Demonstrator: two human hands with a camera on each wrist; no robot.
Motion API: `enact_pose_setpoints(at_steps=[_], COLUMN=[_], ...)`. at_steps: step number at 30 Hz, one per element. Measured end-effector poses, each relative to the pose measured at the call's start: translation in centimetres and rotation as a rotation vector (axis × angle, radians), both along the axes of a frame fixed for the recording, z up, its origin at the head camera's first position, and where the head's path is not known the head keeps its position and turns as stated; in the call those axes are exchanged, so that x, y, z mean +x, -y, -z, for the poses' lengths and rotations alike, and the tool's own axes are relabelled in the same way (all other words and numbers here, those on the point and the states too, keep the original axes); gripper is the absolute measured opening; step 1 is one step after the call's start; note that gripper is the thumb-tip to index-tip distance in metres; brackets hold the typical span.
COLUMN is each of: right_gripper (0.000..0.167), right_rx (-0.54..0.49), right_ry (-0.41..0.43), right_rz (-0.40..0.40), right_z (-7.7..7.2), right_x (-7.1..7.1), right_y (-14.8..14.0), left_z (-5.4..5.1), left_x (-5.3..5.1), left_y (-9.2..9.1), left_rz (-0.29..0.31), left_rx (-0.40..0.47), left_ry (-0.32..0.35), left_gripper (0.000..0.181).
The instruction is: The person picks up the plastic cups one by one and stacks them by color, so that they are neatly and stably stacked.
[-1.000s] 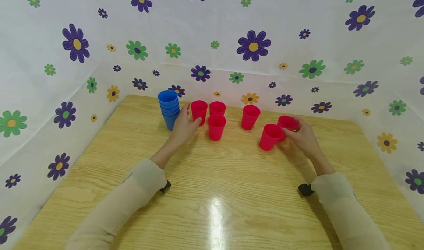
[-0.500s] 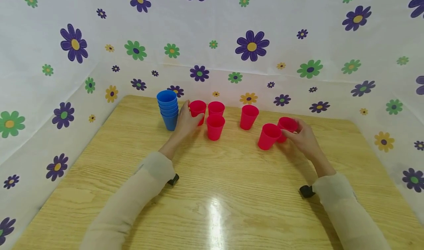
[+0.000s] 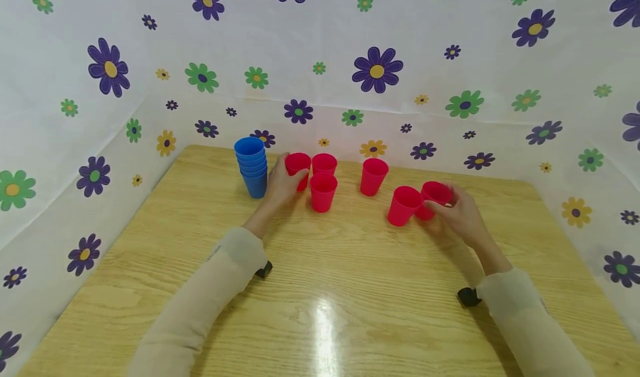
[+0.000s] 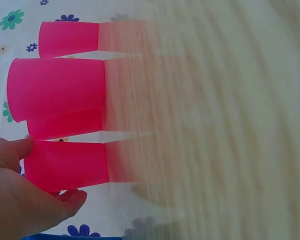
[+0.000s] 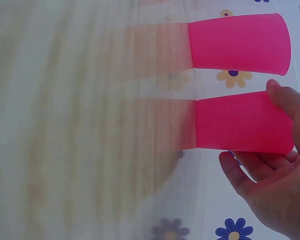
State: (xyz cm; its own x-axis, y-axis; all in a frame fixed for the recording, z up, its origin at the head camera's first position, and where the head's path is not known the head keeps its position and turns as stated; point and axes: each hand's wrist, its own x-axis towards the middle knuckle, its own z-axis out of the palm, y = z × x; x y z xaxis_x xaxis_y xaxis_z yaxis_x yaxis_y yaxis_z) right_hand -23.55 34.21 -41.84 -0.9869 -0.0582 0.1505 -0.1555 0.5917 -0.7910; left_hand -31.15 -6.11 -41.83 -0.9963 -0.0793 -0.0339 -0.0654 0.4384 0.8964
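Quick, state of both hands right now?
Left hand: closed, holding the leftmost red cup between thumb and fingers.
Right hand: closed, holding the rightmost red cup between thumb and fingers.

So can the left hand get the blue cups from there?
Probably yes, after letting go of its red cup. The stack of blue cups is right beside the left hand, with no other cup between them.

White flower-print cloth (image 3: 330, 30) borders the wood-grain table (image 3: 370, 271) far, left and right; glare (image 3: 324, 332) marks the near surface.
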Motion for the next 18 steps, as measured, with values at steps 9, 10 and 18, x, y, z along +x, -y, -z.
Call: enact_pose_setpoints(at_steps=[9,10,18], right_gripper=[0.055,0.056,0.055], right_rx=[0.006,0.010,0.004], right_ry=[-0.005,-0.005,-0.012], right_rz=[0.000,-0.001,-0.014], right_z=[0.1,0.1,0.1], right_x=[1.3,1.4,2.3], right_y=[-0.2,-0.3,-0.6], left_z=[-0.2,-0.3,-0.8], left_x=[0.4,0.4,1.1], left_y=[0.8,0.9,1.3], left_rz=[-0.006,-0.008,-0.002], left_rx=[-0.024,-0.026,-0.054], left_ry=[0.035,0.042,0.076], left_gripper=[0.075,0.075,0.077])
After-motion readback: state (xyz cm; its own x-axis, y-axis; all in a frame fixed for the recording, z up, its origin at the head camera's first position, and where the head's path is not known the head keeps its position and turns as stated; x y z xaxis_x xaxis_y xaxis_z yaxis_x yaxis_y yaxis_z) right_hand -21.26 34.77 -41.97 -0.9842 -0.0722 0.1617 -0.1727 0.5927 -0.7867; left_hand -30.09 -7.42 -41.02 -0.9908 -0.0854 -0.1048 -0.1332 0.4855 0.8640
